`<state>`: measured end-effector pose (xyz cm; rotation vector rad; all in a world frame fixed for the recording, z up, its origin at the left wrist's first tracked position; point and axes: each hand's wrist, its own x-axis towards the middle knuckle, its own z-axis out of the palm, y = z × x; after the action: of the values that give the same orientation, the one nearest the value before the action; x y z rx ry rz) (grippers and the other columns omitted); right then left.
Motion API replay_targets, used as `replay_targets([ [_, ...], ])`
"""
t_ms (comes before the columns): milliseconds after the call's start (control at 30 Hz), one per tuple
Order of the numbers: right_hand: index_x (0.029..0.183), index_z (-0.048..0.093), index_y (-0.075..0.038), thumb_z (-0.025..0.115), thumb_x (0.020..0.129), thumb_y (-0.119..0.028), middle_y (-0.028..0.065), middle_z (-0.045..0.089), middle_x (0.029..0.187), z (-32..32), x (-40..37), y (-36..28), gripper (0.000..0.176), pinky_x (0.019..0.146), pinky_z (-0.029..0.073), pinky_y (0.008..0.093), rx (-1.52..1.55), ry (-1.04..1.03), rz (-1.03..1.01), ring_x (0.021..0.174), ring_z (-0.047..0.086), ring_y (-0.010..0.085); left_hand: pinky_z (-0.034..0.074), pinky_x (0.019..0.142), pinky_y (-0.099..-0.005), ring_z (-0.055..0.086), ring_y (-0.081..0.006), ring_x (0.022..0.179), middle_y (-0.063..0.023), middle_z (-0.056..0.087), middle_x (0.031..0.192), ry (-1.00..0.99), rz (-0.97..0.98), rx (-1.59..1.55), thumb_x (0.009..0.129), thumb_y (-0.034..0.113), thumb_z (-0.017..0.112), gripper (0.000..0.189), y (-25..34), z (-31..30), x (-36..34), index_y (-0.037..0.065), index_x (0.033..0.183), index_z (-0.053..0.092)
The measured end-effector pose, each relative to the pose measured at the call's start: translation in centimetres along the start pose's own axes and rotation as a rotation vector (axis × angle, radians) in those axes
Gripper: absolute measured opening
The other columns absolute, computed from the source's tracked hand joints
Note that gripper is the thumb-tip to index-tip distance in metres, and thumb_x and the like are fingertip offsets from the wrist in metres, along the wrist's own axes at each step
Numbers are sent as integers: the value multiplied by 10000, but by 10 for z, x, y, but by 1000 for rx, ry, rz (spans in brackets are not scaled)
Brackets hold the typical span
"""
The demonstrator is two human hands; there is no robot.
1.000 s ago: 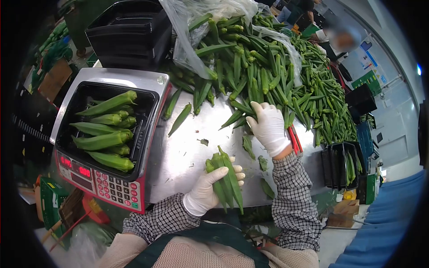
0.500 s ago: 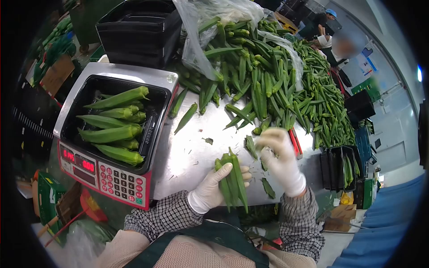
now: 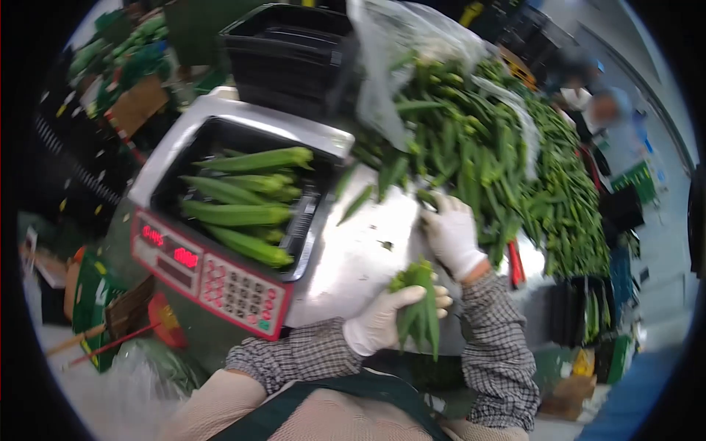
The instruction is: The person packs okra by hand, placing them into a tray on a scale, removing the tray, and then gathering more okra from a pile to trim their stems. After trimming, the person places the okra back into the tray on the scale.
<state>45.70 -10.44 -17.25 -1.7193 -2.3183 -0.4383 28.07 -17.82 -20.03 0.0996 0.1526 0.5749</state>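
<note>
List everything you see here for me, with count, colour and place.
Okra pile: many, green, far side of table
Plastic bag: one, clear, pile's left side
Table: one, silver, centre
Scale: one, silver and red, left
Weighing tray: one, black, on scale
Tray okra: several, green, in that tray
Deep trays: count unclear, black, behind scale
Red object: one, red, right of right hand
Side trays: count unclear, black, far right
Okra bunch: one, green, in left hand
Left hand: one, white-gloved, front centre
Right hand: one, white-gloved, pile's near edge
</note>
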Motion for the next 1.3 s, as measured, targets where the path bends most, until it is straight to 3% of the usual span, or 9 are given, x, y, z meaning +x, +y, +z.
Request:
replay_targets([
  [200,952,648,-56,584,826,-51,69,575,949,-48,-2,18,141,741,440,283,428,456,293,845,543,163,459,946,-415,554,-289,1068,-181,541,1136,4,-51,-64,870,100,535,412,0,-5,0,15,1254,412],
  [300,1059,593,-5,497,924,-117,19,566,859,-84,-28,27,200,678,440,196,1224,419,778,727,537,87,467,941,-407,553,-288,1070,-179,540,1136,8,-86,-19,876,112,536,414,1,-4,1,14,1258,409],
  [533,1148,538,-26,466,949,-188,25,593,907,-101,-68,13,266,656,480,214,1566,596,765,753,575,100,465,908,-380,560,-248,1041,-156,546,1129,-52,-50,222,847,103,569,402,9,17,-26,-24,1205,438],
  [733,1112,562,-15,491,933,-158,36,608,925,-98,-64,-5,240,679,476,220,1411,472,698,765,578,104,411,960,-365,526,-244,1092,-155,525,1159,-443,160,502,791,91,629,516,60,96,-115,-6,1243,400],
  [800,1096,565,2,479,933,-126,55,601,960,-92,-62,-7,224,683,472,230,1204,432,707,781,572,111,450,879,-350,540,-229,1035,-156,544,1104,-557,538,589,752,57,645,531,88,118,-141,19,1227,410],
  [933,1001,597,-14,554,826,-7,103,592,917,-91,-46,-33,181,693,465,280,385,392,207,800,580,221,468,845,-347,560,-241,989,-168,556,1074,-403,1216,1106,687,135,741,662,161,132,-186,25,1237,389],
  [1000,984,606,-27,606,730,-3,121,582,936,-72,-46,-29,254,725,450,367,138,306,135,830,561,297,470,846,-343,565,-233,977,-167,558,1075,-70,1510,1125,689,164,762,698,180,132,-205,13,1251,377],
  [1167,985,608,-31,601,711,3,113,588,962,-62,-14,-37,276,789,433,391,26,49,106,899,549,292,440,913,-354,554,-224,1017,-145,549,1115,224,1637,1360,713,84,735,664,220,114,-240,-6,1265,378],
  [1300,975,609,-28,619,706,-20,105,587,976,-99,66,-87,270,802,437,382,390,286,-172,932,551,281,423,936,-365,546,-229,1040,-148,543,1124,209,1607,1442,694,-13,714,629,232,112,-236,-12,1240,402],
])
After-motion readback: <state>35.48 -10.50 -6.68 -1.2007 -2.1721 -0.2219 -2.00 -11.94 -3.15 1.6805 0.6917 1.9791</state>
